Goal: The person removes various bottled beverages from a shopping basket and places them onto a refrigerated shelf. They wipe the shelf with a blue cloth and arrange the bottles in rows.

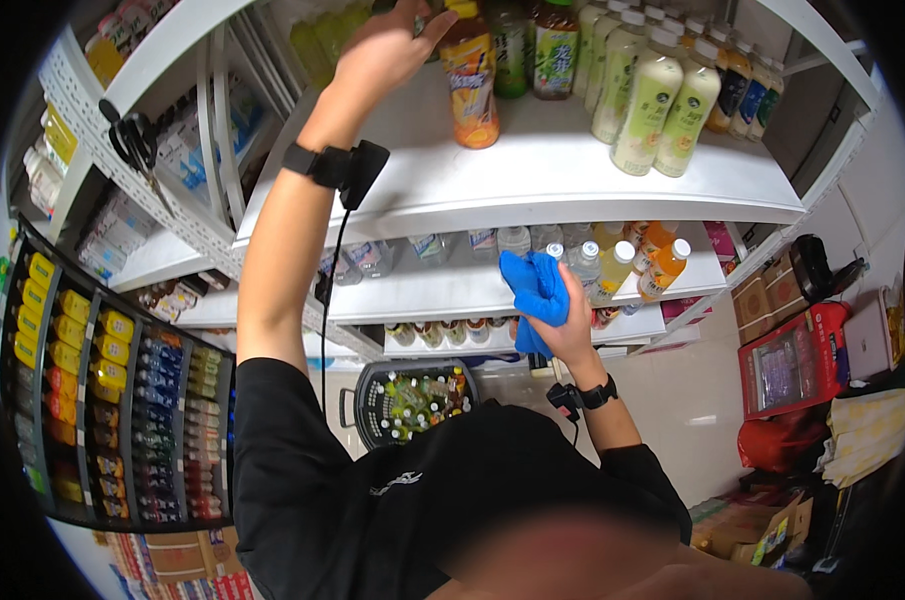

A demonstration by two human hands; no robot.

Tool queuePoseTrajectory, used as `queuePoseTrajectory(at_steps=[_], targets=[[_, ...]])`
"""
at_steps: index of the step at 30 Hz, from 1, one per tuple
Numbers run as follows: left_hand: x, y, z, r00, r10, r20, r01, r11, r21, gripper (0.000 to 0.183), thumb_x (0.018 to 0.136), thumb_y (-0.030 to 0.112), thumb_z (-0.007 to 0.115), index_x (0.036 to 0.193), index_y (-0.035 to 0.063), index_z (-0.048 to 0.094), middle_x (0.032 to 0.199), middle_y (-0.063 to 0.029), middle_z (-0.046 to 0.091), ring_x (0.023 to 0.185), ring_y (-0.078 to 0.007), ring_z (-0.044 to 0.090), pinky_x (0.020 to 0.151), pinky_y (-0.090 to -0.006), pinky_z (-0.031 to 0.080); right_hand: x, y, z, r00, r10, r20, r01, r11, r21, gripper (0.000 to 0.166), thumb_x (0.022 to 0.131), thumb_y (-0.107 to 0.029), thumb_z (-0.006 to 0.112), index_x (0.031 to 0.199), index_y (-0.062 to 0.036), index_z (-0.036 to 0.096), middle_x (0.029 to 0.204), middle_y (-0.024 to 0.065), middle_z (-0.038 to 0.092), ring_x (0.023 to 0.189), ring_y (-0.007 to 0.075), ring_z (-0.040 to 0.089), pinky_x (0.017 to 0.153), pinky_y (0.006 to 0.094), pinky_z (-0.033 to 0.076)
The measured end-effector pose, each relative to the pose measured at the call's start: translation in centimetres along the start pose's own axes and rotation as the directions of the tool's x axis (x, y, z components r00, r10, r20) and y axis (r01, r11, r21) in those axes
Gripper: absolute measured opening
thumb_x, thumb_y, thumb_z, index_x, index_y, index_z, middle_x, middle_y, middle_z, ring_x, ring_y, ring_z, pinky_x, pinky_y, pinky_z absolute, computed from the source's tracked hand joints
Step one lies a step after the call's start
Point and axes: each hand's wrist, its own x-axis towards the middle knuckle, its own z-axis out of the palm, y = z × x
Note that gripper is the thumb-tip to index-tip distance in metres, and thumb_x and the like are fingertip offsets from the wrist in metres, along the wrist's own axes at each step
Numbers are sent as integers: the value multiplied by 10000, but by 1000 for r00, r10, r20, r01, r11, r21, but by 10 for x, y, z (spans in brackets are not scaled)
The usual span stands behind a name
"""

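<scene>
My left hand (388, 46) reaches over the top white shelf, beside the yellow cap of an orange tea bottle (469, 86). Its fingertips run to the upper edge of the view, and whether they grip anything is unclear. The tea bottle stands near the shelf's left part, slightly tilted in the view. In my right hand (572, 319) is a crumpled blue cloth (538, 292), held in front of the lower shelf. Behind the tea bottle are green-labelled drink bottles (556, 52). Rows of pale green bottles with white caps (651, 105) fill the shelf's right side.
Clear and orange drink bottles (664, 268) line the shelf below. A dark basket (370, 412) of bottles stands on the floor by my body. Scissors (133, 139) hang on the left upright. A stocked drinks rack (129, 337) is at left; cartons (767, 296) and a red box (794, 364) lie right.
</scene>
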Motion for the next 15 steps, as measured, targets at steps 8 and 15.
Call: queuePoseTrajectory(at_steps=[8, 15], targets=[[-151, -49, -62, 955, 286, -82, -295, 944, -149, 115, 975, 109, 608, 1057, 28, 609, 805, -230, 659, 766, -427, 673, 657, -462, 515, -20, -14, 68, 983, -8, 183, 2, 1000, 30, 901, 712, -69, 903, 1484, 4, 443, 1317, 254, 610, 1172, 402, 642, 985, 447, 528], [-373, -122, -105, 932, -259, 253, 309, 932, -187, 166, 969, 134, 620, 1066, 7, 662, 718, -95, 622, 632, -155, 584, 596, -319, 471, -71, -32, 152, 813, 143, 565, -325, 916, 236, 915, 699, -43, 888, 1494, -20, 436, 1292, 218, 630, 1141, 345, 667, 982, 411, 526]])
